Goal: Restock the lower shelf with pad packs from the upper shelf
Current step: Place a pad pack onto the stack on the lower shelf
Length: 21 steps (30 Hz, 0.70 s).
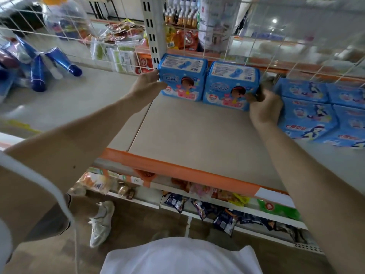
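Two upright blue plastic pad packs (213,84) are pressed by the flat left hand (146,86) and gripped by the right hand (264,107), which is crowded by flat-lying blue packs (308,113).

Blue tubes (57,66) lying left, dark snack packets (223,216) below, white sneaker (101,222)

A beige shelf board (197,139) with an orange front strip (177,171) — at its back edge stand a white wire grid (245,28) and a slotted cream upright (152,30). Below its front edge, a white shelf (142,201) over brown floor (150,224). A small light (274,21) glows beyond the grid.
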Tool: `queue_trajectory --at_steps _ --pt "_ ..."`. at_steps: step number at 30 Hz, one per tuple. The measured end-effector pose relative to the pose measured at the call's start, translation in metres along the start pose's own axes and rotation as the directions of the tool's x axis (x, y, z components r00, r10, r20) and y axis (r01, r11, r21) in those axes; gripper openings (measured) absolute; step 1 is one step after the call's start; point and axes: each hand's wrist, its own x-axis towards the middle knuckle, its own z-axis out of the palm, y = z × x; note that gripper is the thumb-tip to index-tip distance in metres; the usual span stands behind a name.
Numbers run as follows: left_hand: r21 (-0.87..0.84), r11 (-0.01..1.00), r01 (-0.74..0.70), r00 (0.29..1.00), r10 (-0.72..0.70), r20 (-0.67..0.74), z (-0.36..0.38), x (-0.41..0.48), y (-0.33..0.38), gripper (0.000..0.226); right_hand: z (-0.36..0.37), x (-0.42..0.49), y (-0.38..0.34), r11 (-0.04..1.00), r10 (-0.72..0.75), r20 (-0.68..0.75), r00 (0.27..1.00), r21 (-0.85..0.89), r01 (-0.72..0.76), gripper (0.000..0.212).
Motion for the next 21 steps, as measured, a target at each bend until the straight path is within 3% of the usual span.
queue_trajectory --at_steps 3,7,11,13,15,17,21 --pt "-0.072 0.997 0.013 0.997 -0.008 0.071 0.002 0.000 0.002 0.044 0.002 0.003 -0.001 0.998 0.017 -0.004 1.000 -0.059 -0.018 0.028" --pt "-0.041 0.998 0.037 0.993 -0.032 0.113 0.007 0.004 -0.001 0.047 0.005 0.001 -0.004 0.993 0.039 0.043 0.998 -0.115 -0.034 0.025" --pt "0.017 0.996 0.085 0.978 -0.087 0.191 0.004 0.004 -0.006 0.073 0.000 0.001 -0.007 0.990 0.076 0.136 0.988 -0.127 -0.059 0.022" --pt "0.118 0.990 0.082 0.986 -0.098 0.132 -0.001 0.001 -0.010 0.083 -0.009 0.000 -0.011 0.990 0.112 0.222 0.969 -0.106 -0.090 0.029" --pt "0.266 0.963 0.030 0.999 -0.026 -0.019 -0.004 -0.009 -0.013 0.081 -0.017 -0.006 -0.016 0.990 0.115 0.262 0.958 -0.112 -0.088 0.041" --pt "0.354 0.934 -0.048 0.988 0.095 -0.119 -0.002 -0.025 -0.015 0.070 -0.023 -0.016 -0.020 0.986 0.111 0.216 0.970 -0.148 -0.080 0.059" --pt "0.525 0.809 -0.267 0.942 0.335 -0.037 0.006 -0.055 -0.014 0.056 -0.032 -0.045 -0.029 0.981 -0.017 0.151 0.988 -0.191 0.046 0.074"
